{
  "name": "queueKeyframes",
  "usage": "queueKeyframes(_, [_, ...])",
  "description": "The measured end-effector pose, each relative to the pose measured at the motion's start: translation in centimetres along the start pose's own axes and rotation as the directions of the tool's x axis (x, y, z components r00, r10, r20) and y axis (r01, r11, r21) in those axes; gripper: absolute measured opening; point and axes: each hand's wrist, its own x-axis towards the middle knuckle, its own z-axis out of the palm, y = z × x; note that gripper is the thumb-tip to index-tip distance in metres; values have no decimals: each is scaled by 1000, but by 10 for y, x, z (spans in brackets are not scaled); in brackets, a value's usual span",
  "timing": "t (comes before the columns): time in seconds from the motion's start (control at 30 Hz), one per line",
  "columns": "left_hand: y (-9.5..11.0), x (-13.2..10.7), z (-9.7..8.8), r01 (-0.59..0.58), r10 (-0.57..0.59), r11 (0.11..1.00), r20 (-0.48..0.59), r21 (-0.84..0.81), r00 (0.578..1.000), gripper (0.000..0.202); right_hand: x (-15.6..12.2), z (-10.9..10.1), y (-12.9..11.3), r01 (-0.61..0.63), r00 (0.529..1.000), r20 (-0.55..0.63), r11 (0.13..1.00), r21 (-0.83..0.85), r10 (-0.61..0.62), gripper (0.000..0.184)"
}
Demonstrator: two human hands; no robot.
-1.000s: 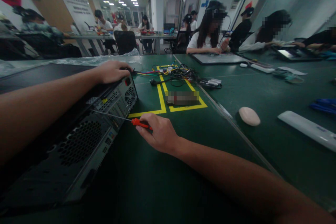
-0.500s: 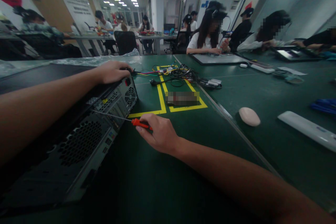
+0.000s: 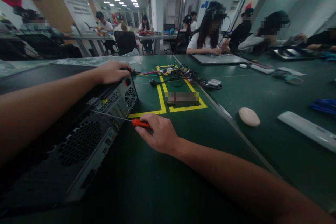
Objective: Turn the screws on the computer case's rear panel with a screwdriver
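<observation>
A dark desktop computer case (image 3: 78, 140) lies on its side on the green table (image 3: 168, 175), its rear panel with vents and a fan grille facing me. My left hand (image 3: 112, 71) rests closed over the case's far top corner. My right hand (image 3: 160, 133) grips the red handle of a screwdriver (image 3: 139, 123). The long metal shaft runs left, and its tip meets the rear panel near the expansion slots.
Yellow tape squares (image 3: 162, 99) mark the mat beyond the case. A tangle of coloured cables (image 3: 181, 73) lies behind them. A pale oval object (image 3: 249, 116) and a white bar (image 3: 307, 129) sit to the right. Several people work at the far side and at other tables.
</observation>
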Motion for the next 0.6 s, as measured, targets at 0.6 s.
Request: queueKeyframes(0.6, [3, -1, -2, -4, 4, 1000, 2, 8, 1000, 67, -1, 3, 2, -43, 999, 19, 995, 94, 42, 21])
